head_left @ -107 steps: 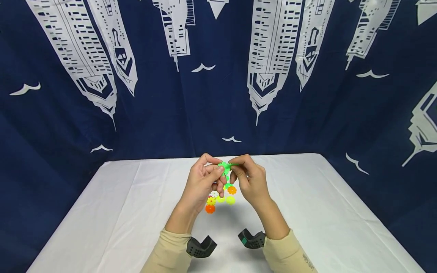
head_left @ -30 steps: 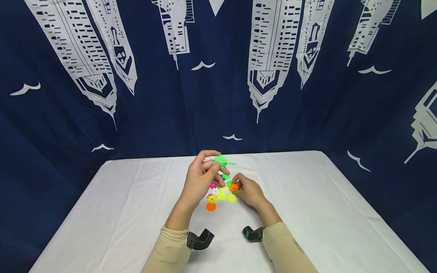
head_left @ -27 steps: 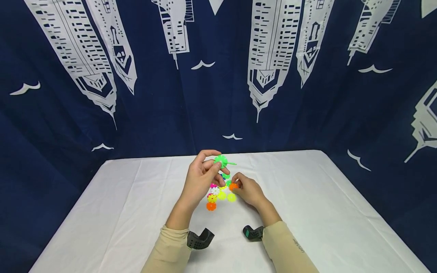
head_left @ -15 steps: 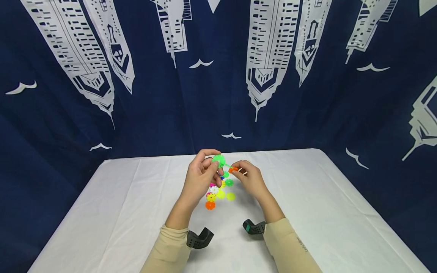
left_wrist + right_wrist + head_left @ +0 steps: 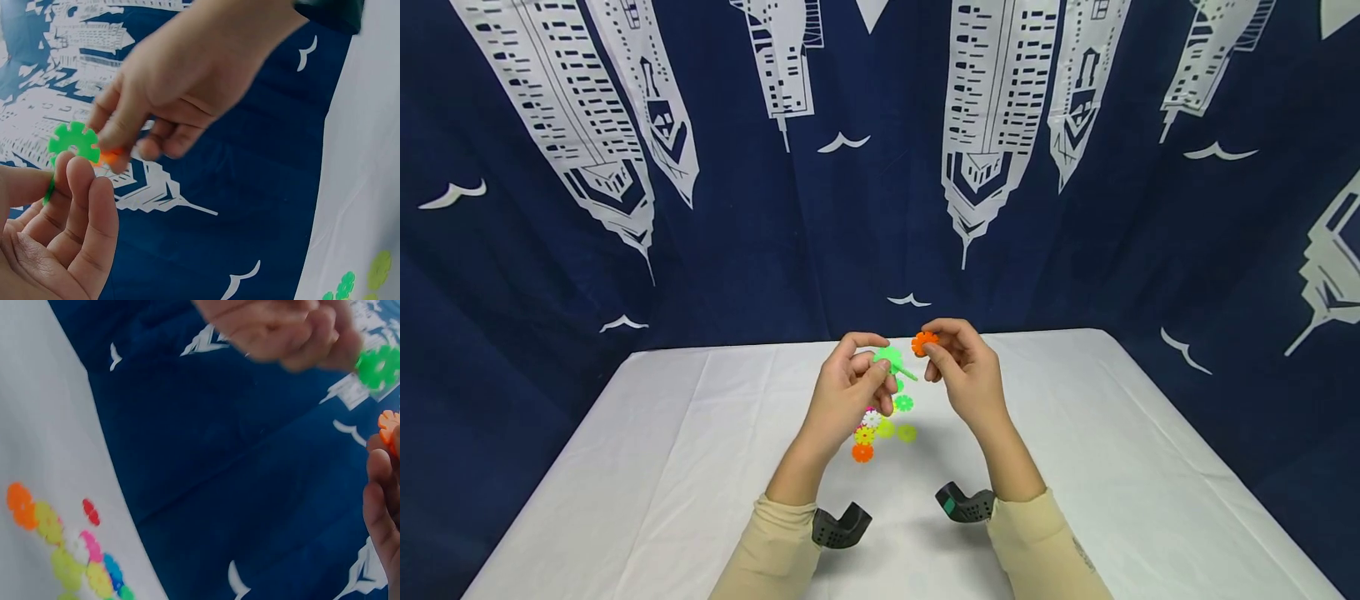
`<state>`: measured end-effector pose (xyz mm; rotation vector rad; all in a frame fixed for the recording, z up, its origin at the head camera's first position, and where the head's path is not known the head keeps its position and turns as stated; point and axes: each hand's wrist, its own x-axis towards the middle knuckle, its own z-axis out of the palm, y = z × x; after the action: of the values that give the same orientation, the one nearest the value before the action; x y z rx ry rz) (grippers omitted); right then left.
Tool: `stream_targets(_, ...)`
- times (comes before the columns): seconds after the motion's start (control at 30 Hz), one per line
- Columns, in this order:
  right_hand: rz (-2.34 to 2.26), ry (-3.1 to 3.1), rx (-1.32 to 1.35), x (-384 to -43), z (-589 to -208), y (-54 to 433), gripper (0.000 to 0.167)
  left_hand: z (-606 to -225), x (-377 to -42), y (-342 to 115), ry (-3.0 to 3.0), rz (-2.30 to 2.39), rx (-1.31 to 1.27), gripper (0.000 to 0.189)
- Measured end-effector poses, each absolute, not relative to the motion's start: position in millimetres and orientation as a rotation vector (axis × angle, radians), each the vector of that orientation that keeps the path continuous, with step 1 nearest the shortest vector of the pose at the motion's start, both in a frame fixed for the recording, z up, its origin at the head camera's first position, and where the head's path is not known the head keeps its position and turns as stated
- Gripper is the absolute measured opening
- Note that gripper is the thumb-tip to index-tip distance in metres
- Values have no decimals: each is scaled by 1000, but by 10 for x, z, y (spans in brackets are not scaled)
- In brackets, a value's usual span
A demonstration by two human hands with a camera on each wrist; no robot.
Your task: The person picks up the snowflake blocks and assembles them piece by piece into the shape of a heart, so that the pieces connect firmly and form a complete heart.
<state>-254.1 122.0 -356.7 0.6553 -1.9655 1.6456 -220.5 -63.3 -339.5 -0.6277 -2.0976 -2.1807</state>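
My left hand (image 5: 842, 398) pinches two green notched plastic discs (image 5: 887, 358) joined at an angle, one standing out edge-on to the right. In the left wrist view a green disc (image 5: 74, 139) faces the camera above the fingertips. My right hand (image 5: 973, 379) pinches an orange notched disc (image 5: 923, 343) between thumb and fingers, to the right of the green pair and a little higher. A small gap parts the orange disc from the green ones. The right wrist view shows the orange disc (image 5: 389, 424) only partly, at the frame's edge.
On the white tablecloth (image 5: 715, 467) below the hands lie several loose discs, among them orange (image 5: 862, 452), yellow (image 5: 865, 436), white (image 5: 872, 418) and green (image 5: 904, 403). Red (image 5: 91, 512) and blue (image 5: 114, 572) discs show in the right wrist view. A dark blue printed curtain (image 5: 850, 233) hangs behind.
My right hand left the green discs, took the orange disc from the table and lifted it beside them. It has since shifted up and right. The left hand keeps the green pair, now turned slightly.
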Motion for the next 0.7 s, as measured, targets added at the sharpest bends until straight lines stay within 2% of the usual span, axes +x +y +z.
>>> stream_targets(0.7, 1606, -1862, 881, -2460, -3503, 1175, 13, -3391, -2181, -601, -2081, -2227, -691, 22)
